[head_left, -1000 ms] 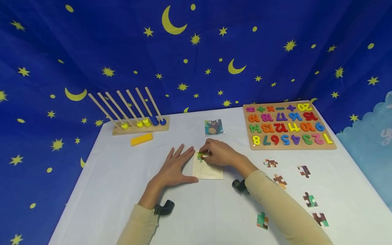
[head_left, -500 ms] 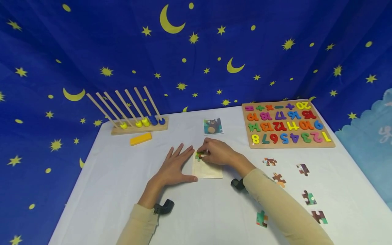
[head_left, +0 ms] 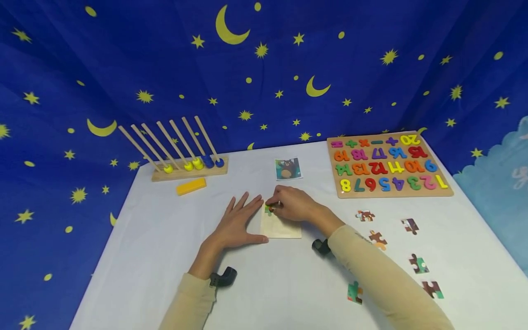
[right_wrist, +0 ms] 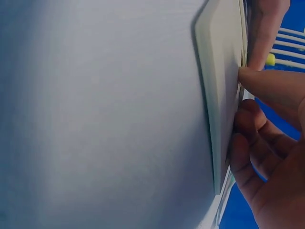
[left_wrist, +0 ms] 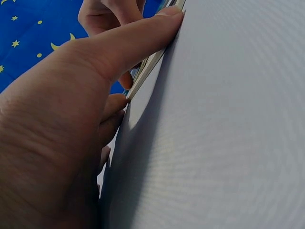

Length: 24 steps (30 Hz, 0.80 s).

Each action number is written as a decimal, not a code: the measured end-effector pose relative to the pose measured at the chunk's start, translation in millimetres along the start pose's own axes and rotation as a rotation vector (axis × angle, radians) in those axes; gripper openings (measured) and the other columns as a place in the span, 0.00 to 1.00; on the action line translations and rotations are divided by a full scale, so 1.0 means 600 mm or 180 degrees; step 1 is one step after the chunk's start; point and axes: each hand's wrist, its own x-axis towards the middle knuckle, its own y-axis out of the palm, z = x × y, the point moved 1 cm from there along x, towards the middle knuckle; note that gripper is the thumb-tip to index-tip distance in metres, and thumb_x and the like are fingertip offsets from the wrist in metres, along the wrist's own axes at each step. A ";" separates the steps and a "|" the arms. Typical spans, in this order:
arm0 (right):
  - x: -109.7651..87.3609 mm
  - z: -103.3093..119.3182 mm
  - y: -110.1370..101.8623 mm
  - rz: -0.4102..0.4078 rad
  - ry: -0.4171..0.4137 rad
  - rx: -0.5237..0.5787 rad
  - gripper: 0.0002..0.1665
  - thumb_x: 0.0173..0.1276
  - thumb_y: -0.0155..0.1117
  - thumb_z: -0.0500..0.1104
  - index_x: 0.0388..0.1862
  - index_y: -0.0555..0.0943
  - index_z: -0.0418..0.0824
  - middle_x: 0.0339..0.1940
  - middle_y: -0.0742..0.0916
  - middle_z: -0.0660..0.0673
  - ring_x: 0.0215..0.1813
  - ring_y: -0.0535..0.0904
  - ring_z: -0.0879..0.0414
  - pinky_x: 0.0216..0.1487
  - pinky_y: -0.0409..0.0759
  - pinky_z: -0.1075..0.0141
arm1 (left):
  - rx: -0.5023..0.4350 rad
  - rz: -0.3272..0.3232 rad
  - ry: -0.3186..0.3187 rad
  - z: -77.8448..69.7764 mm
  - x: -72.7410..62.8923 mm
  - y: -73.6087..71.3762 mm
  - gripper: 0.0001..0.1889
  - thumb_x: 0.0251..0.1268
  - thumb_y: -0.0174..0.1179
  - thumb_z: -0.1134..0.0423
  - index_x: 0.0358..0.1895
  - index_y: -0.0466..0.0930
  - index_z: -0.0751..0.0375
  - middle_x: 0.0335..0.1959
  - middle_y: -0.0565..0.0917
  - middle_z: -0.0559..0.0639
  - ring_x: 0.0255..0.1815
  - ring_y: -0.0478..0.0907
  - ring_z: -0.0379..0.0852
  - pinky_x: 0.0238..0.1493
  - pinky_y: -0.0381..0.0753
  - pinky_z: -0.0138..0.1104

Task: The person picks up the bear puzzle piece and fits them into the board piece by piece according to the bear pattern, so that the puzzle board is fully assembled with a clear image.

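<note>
A pale wooden puzzle board (head_left: 280,229) lies flat on the table, in the middle of the head view. My left hand (head_left: 237,224) is spread beside it, index fingertip and thumb tip touching its left side. Over the board's upper left corner, my right hand (head_left: 294,204) pinches a green jigsaw piece (head_left: 268,211) between thumb and index finger; the fingers cover part of it. In the right wrist view, the thumb (right_wrist: 259,83) reaches the board's top face and the other fingers are curled. The left wrist view has the left thumb (left_wrist: 143,40) along the board's edge.
Several loose jigsaw pieces (head_left: 377,239) lie to the right, some beside the right sleeve. A bear picture card (head_left: 288,169) lies behind the board. A number board (head_left: 389,167) is at back right. At back left stand a peg counting rack (head_left: 189,169) and a yellow block (head_left: 191,186).
The right fingertips have shifted slightly on the green piece at the board's corner. The left hand stays at the board's side, and the loose pieces lie where they were.
</note>
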 end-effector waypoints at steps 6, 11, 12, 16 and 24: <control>-0.002 -0.004 0.004 0.0015 0.0168 0.0019 0.18 0.61 0.70 0.45 0.51 0.85 0.46 0.36 0.80 0.55 0.35 0.73 0.62 0.38 0.73 0.68 | -0.0008 0.0031 -0.0022 -0.001 -0.001 0.007 0.58 0.40 0.52 0.17 0.77 0.51 0.43 0.76 0.49 0.35 0.77 0.34 0.46 0.72 0.30 0.51; -0.005 -0.008 0.001 -0.0030 0.0260 0.0048 0.19 0.59 0.72 0.48 0.49 0.85 0.44 0.36 0.80 0.55 0.35 0.72 0.61 0.39 0.73 0.67 | -0.0014 0.0005 -0.0015 -0.001 -0.002 0.004 0.58 0.40 0.53 0.18 0.76 0.52 0.43 0.76 0.50 0.36 0.77 0.35 0.46 0.72 0.31 0.51; -0.006 -0.009 0.001 -0.0017 0.0280 0.0057 0.19 0.59 0.73 0.48 0.49 0.85 0.44 0.37 0.80 0.55 0.35 0.72 0.61 0.40 0.73 0.67 | -0.0015 0.0008 -0.0014 -0.001 -0.002 0.004 0.58 0.40 0.53 0.18 0.76 0.52 0.43 0.76 0.50 0.36 0.77 0.35 0.46 0.72 0.31 0.51; -0.011 -0.013 -0.003 0.0010 0.0375 0.0080 0.20 0.58 0.73 0.47 0.49 0.85 0.45 0.37 0.80 0.55 0.36 0.72 0.61 0.40 0.73 0.67 | -0.0044 0.0019 0.0004 -0.001 -0.002 0.004 0.57 0.40 0.54 0.18 0.77 0.51 0.41 0.76 0.50 0.36 0.77 0.35 0.47 0.72 0.30 0.51; -0.012 -0.018 -0.008 -0.0089 0.0415 0.0060 0.15 0.59 0.72 0.49 0.42 0.84 0.44 0.31 0.78 0.53 0.34 0.72 0.57 0.37 0.72 0.64 | -0.0053 -0.0060 0.0076 -0.002 0.003 0.006 0.52 0.41 0.54 0.19 0.75 0.51 0.29 0.76 0.51 0.36 0.77 0.35 0.47 0.71 0.31 0.53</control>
